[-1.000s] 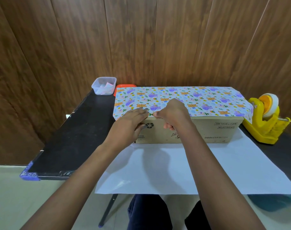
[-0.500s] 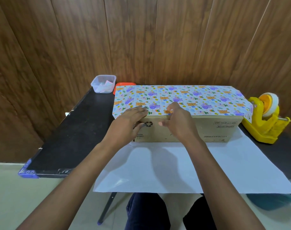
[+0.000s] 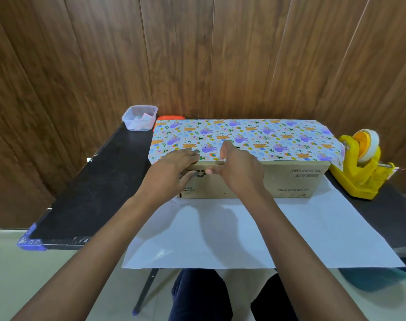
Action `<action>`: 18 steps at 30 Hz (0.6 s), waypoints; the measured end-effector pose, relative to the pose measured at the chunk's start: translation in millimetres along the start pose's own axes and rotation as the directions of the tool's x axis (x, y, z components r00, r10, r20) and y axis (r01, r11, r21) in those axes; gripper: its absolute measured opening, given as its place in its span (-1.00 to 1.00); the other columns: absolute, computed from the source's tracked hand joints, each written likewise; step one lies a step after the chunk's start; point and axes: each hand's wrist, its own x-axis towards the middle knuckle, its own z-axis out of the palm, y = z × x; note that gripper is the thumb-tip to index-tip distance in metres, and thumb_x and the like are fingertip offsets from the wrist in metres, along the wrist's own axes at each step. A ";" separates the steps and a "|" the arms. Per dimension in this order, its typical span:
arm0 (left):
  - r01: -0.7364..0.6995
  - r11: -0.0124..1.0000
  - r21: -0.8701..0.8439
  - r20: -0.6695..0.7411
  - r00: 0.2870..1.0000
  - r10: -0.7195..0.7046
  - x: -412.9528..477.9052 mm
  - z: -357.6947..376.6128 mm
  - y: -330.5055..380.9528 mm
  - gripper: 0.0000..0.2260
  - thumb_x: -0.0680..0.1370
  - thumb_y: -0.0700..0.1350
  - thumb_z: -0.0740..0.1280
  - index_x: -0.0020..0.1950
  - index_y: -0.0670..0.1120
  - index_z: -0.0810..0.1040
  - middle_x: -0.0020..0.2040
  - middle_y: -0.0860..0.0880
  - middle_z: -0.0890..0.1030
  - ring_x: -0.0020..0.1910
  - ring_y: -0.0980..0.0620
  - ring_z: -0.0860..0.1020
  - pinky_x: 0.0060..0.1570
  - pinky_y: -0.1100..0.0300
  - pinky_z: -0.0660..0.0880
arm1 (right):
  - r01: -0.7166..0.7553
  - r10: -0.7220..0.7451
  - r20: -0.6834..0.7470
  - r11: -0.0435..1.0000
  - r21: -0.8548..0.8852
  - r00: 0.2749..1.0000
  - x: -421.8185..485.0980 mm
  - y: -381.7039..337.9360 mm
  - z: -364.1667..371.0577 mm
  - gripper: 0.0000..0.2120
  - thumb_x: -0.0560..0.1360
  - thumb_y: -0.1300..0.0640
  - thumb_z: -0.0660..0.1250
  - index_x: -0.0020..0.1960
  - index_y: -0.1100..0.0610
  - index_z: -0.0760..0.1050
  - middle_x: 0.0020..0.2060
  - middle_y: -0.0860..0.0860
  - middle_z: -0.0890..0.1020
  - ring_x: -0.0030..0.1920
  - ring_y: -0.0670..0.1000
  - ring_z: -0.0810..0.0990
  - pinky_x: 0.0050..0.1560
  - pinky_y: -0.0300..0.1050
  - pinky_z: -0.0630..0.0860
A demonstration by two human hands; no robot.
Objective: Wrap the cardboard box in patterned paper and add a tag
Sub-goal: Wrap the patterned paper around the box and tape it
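A long cardboard box [image 3: 290,181] lies across the black table [image 3: 93,193]. Patterned paper [image 3: 267,137] with purple and orange animals covers its top and ends at the near top edge. The paper's white underside [image 3: 243,228] spreads from under the box toward me. My left hand [image 3: 169,172] lies with straight fingers on the paper at the box's near-left top edge, thumb against the front face. Just to its right, my right hand [image 3: 239,170] pinches the paper's edge over the box edge, thumb on top and fingers curled on the front.
A yellow tape dispenser [image 3: 359,167] stands at the box's right end, touching the overhanging paper. A clear plastic tub [image 3: 139,118] with small paper pieces sits at the back left, an orange lid [image 3: 170,117] beside it. A wooden wall stands right behind the table.
My right hand slid down from the box top to its near edge, thumb now on top of the paper. The left hand stayed at the same edge.
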 end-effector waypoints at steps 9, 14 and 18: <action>-0.185 0.968 0.167 0.055 0.982 0.178 29.0 -11.8 7.7 -0.47 0.46 0.26 0.06 0.00 -0.14 0.59 -0.09 -0.06 0.59 -0.10 -0.10 0.54 -0.08 0.09 0.42 | -0.171 0.328 -0.154 0.772 0.612 0.932 -23.3 84.7 -15.7 -0.83 0.45 0.12 0.40 -0.24 0.03 0.41 -0.37 -0.03 0.53 -0.31 0.03 0.49 -0.25 -0.15 0.36; -0.073 0.997 0.028 0.315 0.947 0.061 85.0 -3.1 35.1 -0.44 0.54 0.31 0.06 0.38 -0.03 0.38 0.34 0.02 0.42 0.34 0.00 0.33 0.23 0.09 0.29 | -0.192 0.048 0.311 0.871 0.453 0.949 -69.6 110.5 -23.8 -0.84 0.39 0.01 0.47 -0.11 0.00 0.53 -0.12 -0.06 0.58 -0.09 -0.11 0.51 -0.16 -0.40 0.35; 0.023 1.000 0.011 0.544 0.839 -0.026 136.5 18.8 36.6 -0.44 0.54 0.28 0.08 0.39 -0.06 0.33 0.43 -0.03 0.28 0.36 -0.03 0.30 0.31 -0.01 0.28 | 0.115 -0.114 0.686 0.992 0.044 0.718 -99.9 121.7 -16.8 -0.12 0.34 -0.14 0.46 0.51 -0.09 0.06 0.49 -0.16 0.05 0.50 -0.14 -0.08 0.47 -0.17 -0.01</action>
